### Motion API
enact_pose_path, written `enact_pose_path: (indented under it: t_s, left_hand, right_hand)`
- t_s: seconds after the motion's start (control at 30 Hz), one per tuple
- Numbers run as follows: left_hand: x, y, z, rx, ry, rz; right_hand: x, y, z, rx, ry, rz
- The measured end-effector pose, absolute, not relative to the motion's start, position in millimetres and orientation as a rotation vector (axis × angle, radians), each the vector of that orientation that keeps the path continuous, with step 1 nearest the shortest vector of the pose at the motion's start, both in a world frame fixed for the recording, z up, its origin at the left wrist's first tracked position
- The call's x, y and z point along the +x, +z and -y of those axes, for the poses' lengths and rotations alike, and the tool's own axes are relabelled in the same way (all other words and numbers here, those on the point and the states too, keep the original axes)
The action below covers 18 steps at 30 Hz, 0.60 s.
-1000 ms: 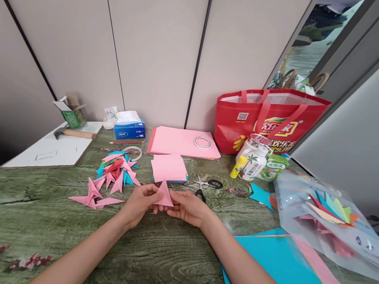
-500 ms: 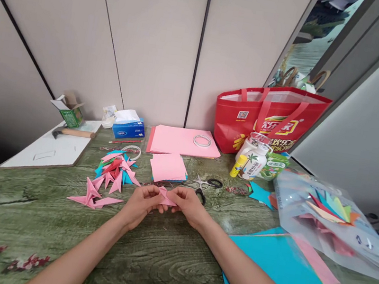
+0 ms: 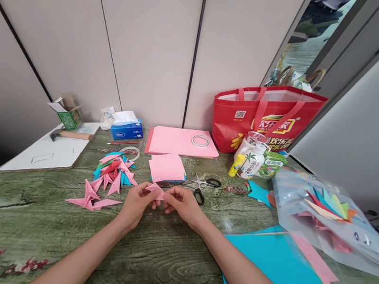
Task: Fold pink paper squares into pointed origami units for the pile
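Observation:
A small folded pink paper piece [image 3: 155, 188] is pinched between both hands just above the green wood-pattern table [image 3: 37, 214]. My left hand [image 3: 136, 203] grips its left side with closed fingers. Its right side is held by my right hand [image 3: 185, 204], fingers also closed. Left of the hands lies a pile of several folded pink, blue and red paper shapes [image 3: 112, 173]. A stack of small pink squares [image 3: 167, 167] sits just beyond the hands, and scissors [image 3: 204, 187] lie to its right.
Large pink sheets [image 3: 175, 140] with a tape ring [image 3: 200, 140] lie at the back. A red bag [image 3: 261, 117], bottles [image 3: 249, 159], a glue stick [image 3: 234, 165], a tissue box [image 3: 127, 128], a white board [image 3: 47, 150] with a hammer [image 3: 70, 134], blue sheets [image 3: 275, 259] and a plastic bag [image 3: 328, 217] surround the space.
The pink piece stood up as a pointed triangle a second ago; now it is flattened and lower between the fingers. Both hands shifted slightly away from me and leftward in view.

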State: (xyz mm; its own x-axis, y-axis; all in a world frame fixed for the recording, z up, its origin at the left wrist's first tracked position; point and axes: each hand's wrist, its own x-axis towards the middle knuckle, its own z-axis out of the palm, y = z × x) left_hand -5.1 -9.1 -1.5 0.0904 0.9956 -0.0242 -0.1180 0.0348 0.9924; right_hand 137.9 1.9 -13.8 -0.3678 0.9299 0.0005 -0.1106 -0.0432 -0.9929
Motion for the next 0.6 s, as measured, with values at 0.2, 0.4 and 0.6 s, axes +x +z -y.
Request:
enact_pose_path:
  t_s: [0.2, 0.4, 0.6]
  left_hand:
    - [-6.6, -1.6, 8.2, 1.159, 1.187, -1.061]
    - [-8.9, -4.8, 6.1, 1.138, 1.237, -0.984]
    - [-6.3, -2.3, 8.9, 1.152, 1.199, -1.095]
  right_hand:
    - [136.6, -19.0, -3.0, -0.945, 1.464, 1.359]
    - [135.9, -20.0, -4.8, -0.909, 1.482, 1.265]
    - [133.8, -20.0, -4.4, -0.909, 1.289, 1.369]
